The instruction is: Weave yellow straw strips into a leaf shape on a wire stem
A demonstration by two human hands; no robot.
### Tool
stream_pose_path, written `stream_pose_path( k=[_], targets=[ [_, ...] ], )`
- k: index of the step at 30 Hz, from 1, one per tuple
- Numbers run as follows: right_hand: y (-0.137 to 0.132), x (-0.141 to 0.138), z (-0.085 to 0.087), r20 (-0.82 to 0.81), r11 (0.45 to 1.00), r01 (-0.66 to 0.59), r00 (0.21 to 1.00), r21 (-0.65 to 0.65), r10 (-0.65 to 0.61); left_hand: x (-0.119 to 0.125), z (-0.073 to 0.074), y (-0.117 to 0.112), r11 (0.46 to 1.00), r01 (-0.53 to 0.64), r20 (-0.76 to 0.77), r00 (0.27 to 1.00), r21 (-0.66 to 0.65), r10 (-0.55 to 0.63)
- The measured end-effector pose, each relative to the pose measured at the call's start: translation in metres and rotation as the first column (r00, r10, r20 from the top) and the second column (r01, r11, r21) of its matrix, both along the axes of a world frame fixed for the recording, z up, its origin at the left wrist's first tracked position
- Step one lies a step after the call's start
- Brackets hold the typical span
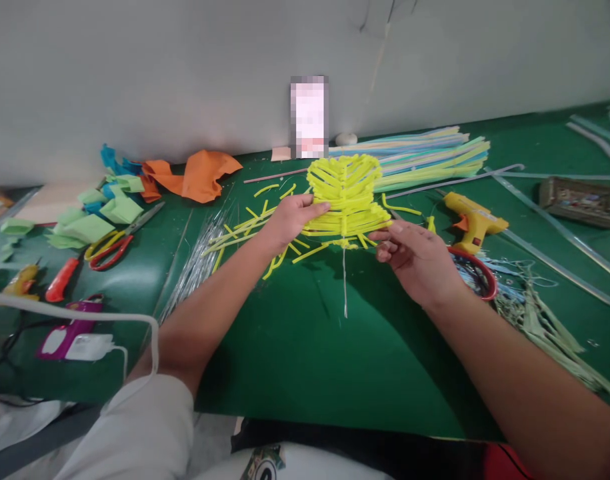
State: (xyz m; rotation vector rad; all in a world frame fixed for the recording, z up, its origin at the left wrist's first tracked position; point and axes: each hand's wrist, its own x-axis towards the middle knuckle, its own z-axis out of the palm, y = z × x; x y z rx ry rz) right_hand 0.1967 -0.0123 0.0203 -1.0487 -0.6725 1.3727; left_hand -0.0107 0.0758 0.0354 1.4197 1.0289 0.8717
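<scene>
A bright yellow leaf shape made of pipe cleaners [343, 193] is held up above the green table, a thin pale wire stem hanging down from its lower end. My left hand [295, 217] pinches its left edge between thumb and fingers. At the lower right edge, my right hand [409, 243] grips the same leaf with thumb and forefinger, the other fingers curled. Loose yellow pipe cleaner pieces [242, 233] lie behind and left of my left hand.
Behind stand bundled pastel pipe cleaners [429, 160] and an upright phone [309, 117]. On the right are a yellow glue gun [475, 220], a red-rimmed bowl [489, 273] and a brown box [582, 200]. Scissors [117, 247], orange paper [205, 177] and a purple power strip [72, 333] lie left.
</scene>
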Motion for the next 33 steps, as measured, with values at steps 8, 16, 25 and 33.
stream_pose_path(
  k=[8,16,25,33],
  targets=[
    [0.0016,0.0041,-0.0058,0.09,1.0,0.014,0.996,-0.008,-0.013,0.0014,-0.0013,-0.0016,0.995,0.053,0.033,0.998,-0.082,-0.05],
    [0.0034,0.0042,-0.0065,0.156,0.994,0.058,0.987,-0.088,-0.044,0.0022,-0.0069,0.0001,0.988,0.108,0.044,0.994,-0.115,-0.103],
    [0.0038,0.0035,-0.005,0.095,0.993,0.077,0.993,-0.085,-0.069,0.0045,-0.0029,-0.0048,0.982,0.104,0.037,0.994,-0.155,-0.1],
    [0.0018,-0.0005,-0.0044,0.129,0.99,0.142,0.982,-0.012,-0.14,0.0066,-0.0032,-0.0081,0.977,0.135,0.053,0.99,-0.163,-0.128]
  ],
)
